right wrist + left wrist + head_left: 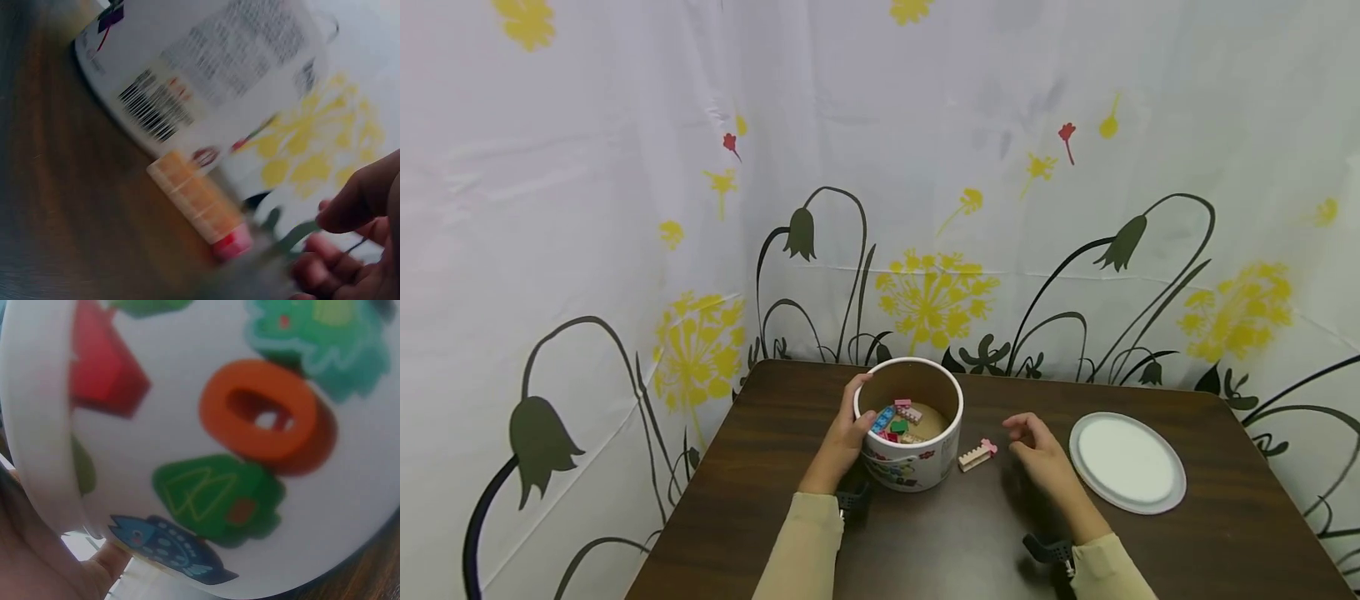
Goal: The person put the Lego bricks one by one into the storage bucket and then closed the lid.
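Note:
A white round tub (904,462) with printed pictures stands on the table, tilted slightly toward me. My left hand (844,435) grips its left rim, thumb over the edge; in the left wrist view part of that hand (50,550) shows beside the tub wall. Several toy building bricks lie inside, among them a blue brick (883,418) and a green brick (898,427). Just right of the tub lies a cream brick (974,457) with a pink piece (988,447) on its end. My right hand (1041,454) hovers right of it, fingers loosely bent, nothing held.
A white round lid (1127,462) lies flat on the dark wooden table (985,550), right of my right hand. Behind the table hangs a white curtain (850,125) with printed flowers.

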The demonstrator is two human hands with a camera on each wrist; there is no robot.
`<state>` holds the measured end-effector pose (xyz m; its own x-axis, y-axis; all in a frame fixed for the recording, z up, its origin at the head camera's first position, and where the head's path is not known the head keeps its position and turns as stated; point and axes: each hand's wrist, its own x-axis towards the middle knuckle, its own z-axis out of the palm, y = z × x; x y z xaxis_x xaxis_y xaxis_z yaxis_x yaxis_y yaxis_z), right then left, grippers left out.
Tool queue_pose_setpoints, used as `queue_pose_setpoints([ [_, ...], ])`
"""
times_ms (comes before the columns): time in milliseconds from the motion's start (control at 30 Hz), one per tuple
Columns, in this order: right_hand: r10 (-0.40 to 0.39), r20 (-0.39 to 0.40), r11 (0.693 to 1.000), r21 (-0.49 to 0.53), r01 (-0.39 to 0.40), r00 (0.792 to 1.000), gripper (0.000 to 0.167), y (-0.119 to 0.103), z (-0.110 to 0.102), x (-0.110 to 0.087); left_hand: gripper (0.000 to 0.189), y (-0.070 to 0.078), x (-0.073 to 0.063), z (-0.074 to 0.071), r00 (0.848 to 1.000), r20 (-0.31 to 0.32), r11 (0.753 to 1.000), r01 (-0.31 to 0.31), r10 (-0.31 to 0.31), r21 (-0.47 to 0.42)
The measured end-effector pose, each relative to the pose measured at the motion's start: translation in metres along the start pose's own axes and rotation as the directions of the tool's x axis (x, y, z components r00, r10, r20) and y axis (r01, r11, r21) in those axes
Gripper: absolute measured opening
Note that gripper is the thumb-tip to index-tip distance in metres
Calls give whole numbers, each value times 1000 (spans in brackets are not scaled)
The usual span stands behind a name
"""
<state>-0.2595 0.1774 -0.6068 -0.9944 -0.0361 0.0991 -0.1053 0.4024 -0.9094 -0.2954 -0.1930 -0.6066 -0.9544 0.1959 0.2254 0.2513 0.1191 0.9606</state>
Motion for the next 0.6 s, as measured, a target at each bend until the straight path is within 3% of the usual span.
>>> queue_pose_setpoints([
  [167,74,23,993,94,-76,997,46,27,7,1,74,1,1,3,1000,8,1000,-7,7,0],
  [400,-9,70,994,-109,17,997,56,29,19,2,75,-1,2,0,1000,1,1000,-12,12,-23],
  [600,-107,23,975,-195,109,994,38,28,28,0,75,-1,1,0,1000,14,1000,-13,13,-27],
])
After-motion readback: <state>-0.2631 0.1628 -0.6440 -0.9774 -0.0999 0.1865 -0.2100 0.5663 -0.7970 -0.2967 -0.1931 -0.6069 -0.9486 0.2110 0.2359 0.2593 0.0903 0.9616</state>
